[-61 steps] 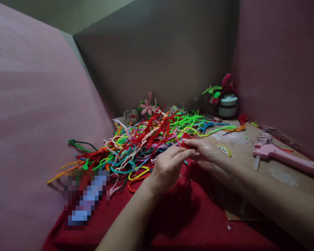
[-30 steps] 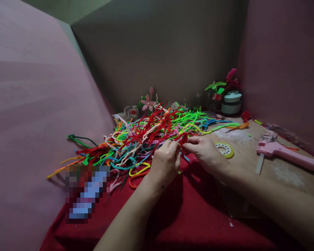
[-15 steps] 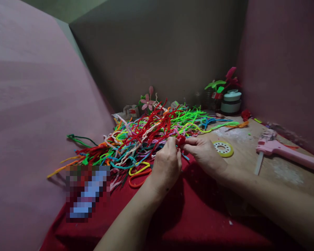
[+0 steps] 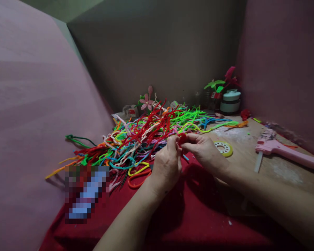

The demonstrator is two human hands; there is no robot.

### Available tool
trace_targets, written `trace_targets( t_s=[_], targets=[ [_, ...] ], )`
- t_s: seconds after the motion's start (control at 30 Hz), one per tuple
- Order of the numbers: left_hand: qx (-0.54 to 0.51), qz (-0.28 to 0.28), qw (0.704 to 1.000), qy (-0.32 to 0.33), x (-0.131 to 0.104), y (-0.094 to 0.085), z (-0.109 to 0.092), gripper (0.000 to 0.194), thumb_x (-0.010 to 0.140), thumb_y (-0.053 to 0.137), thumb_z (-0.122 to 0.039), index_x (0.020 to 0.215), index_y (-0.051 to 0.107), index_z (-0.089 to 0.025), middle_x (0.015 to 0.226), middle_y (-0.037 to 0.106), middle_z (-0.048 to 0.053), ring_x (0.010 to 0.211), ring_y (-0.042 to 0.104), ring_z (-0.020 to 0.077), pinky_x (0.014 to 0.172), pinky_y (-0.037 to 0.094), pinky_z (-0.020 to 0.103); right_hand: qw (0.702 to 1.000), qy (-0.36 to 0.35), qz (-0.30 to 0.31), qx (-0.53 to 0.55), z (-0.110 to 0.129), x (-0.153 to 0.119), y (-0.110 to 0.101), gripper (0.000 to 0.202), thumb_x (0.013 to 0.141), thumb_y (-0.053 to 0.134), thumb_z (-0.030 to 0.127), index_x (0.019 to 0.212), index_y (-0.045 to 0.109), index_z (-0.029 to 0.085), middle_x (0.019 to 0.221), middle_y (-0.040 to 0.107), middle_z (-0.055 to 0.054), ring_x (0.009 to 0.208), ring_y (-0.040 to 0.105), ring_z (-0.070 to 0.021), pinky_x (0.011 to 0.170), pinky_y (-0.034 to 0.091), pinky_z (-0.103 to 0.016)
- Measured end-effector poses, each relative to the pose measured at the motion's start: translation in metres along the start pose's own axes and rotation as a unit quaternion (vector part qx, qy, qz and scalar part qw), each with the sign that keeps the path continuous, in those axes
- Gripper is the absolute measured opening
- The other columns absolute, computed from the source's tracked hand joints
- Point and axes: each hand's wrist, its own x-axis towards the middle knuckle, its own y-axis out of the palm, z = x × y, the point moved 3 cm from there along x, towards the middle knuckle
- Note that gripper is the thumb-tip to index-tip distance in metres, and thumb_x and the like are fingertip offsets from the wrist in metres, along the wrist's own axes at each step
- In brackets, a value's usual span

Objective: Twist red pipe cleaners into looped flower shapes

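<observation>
Both hands meet over the front of a heap of coloured pipe cleaners (image 4: 143,136). A small red pipe cleaner piece (image 4: 182,138), curled or bent, is pinched between them. My left hand (image 4: 167,160) is closed on its left side, the fingertips partly hidden behind the knuckles. From the right, my right hand (image 4: 205,151) grips the same piece between thumb and fingers. Scissors (image 4: 139,177) with yellow and orange handles lie just left of my left hand, their blades mostly hidden. A roll of yellow tape (image 4: 223,149) rests beyond my right hand.
A pink glue gun (image 4: 285,150) with a glue stick lies on the right. Behind the heap stand a pink flower (image 4: 146,103), a lidded pale-green container (image 4: 230,101) and a green-leaved flower (image 4: 215,84). Red cloth (image 4: 199,219) covers the front. A pixelated blue object (image 4: 87,195) is at left.
The fingers of my right hand have shifted slightly around the red piece, and the thumb is lower. My left hand stays nearly in place. The view has moved very slightly.
</observation>
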Motion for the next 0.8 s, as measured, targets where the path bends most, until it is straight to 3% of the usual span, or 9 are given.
trace_targets(
  t_s=[0.2, 0.4, 0.53, 0.63, 0.7, 0.73, 0.8],
  targets=[
    [0.025, -0.014, 1.000, 0.008, 0.001, -0.002, 0.002, 0.026, 0.082, 0.040, -0.010, 0.106, 0.036, -0.019, 0.082, 0.064, 0.003, 0.067, 0.063, 0.0139, 0.057, 0.046, 0.022, 1.000, -0.003, 0.013, -0.017, 0.001, -0.001, 0.001, 0.024, 0.065, 0.047, 0.012, 0.075, 0.069, 0.017, 0.060, 0.057, 0.002, 0.063, 0.050, -0.0130, 0.063, 0.040, -0.026],
    [0.087, -0.019, 0.996, -0.005, 0.001, -0.002, 0.007, 0.021, 0.082, 0.042, -0.012, 0.103, 0.039, -0.017, 0.074, 0.062, 0.002, 0.059, 0.061, 0.0141, 0.051, 0.042, 0.022, 0.999, -0.017, 0.006, -0.040, 0.001, -0.003, 0.004, 0.025, 0.067, 0.049, 0.012, 0.081, 0.069, 0.017, 0.070, 0.063, 0.001, 0.067, 0.053, -0.0136, 0.067, 0.041, -0.026],
    [0.008, -0.020, 0.999, -0.033, 0.002, -0.004, 0.007, 0.022, 0.082, 0.045, -0.014, 0.104, 0.041, -0.017, 0.074, 0.061, 0.001, 0.060, 0.059, 0.0122, 0.055, 0.045, 0.021, 0.998, -0.010, 0.028, -0.063, 0.003, -0.003, 0.004, 0.017, 0.067, 0.051, 0.013, 0.073, 0.067, 0.016, 0.070, 0.064, 0.000, 0.066, 0.054, -0.0138, 0.067, 0.042, -0.027],
    [-0.105, -0.030, 0.988, -0.106, 0.007, -0.008, 0.012, 0.027, 0.078, 0.054, -0.019, 0.103, 0.044, -0.017, 0.090, 0.061, 0.005, 0.064, 0.059, 0.0104, 0.060, 0.047, 0.022, 0.999, 0.026, 0.015, -0.017, 0.002, 0.000, 0.000, 0.013, 0.067, 0.052, 0.016, 0.070, 0.065, 0.014, 0.065, 0.062, -0.001, 0.061, 0.053, -0.0135, 0.063, 0.042, -0.027],
    [-0.215, -0.019, 0.953, -0.211, 0.011, -0.009, 0.020, 0.032, 0.075, 0.059, -0.027, 0.101, 0.045, -0.017, 0.091, 0.059, 0.005, 0.057, 0.056, 0.0085, 0.053, 0.045, 0.022, 0.999, 0.037, -0.004, 0.007, 0.001, 0.002, -0.003, 0.011, 0.066, 0.053, 0.015, 0.069, 0.064, 0.014, 0.063, 0.061, -0.001, 0.060, 0.053, -0.0133, 0.064, 0.042, -0.028],
    [-0.288, 0.019, 0.918, -0.270, 0.011, -0.007, 0.025, 0.032, 0.074, 0.059, -0.032, 0.099, 0.046, -0.016, 0.085, 0.059, 0.004, 0.051, 0.053, 0.0077, 0.046, 0.043, 0.022, 0.999, 0.041, -0.007, 0.017, 0.000, 0.002, -0.003, 0.011, 0.065, 0.053, 0.015, 0.069, 0.064, 0.014, 0.062, 0.061, -0.001, 0.060, 0.053, -0.0131, 0.064, 0.042, -0.028],
    [-0.447, 0.131, 0.809, -0.359, 0.011, 0.002, 0.030, 0.032, 0.073, 0.059, -0.038, 0.089, 0.049, -0.013, 0.068, 0.054, 0.000, 0.041, 0.047, 0.0063, 0.036, 0.036, 0.019, 0.998, 0.046, 0.001, 0.043, -0.001, 0.003, -0.003, 0.011, 0.064, 0.054, 0.014, 0.068, 0.064, 0.013, 0.062, 0.061, 0.000, 0.060, 0.053, -0.0126, 0.064, 0.042, -0.028]
  ],
)
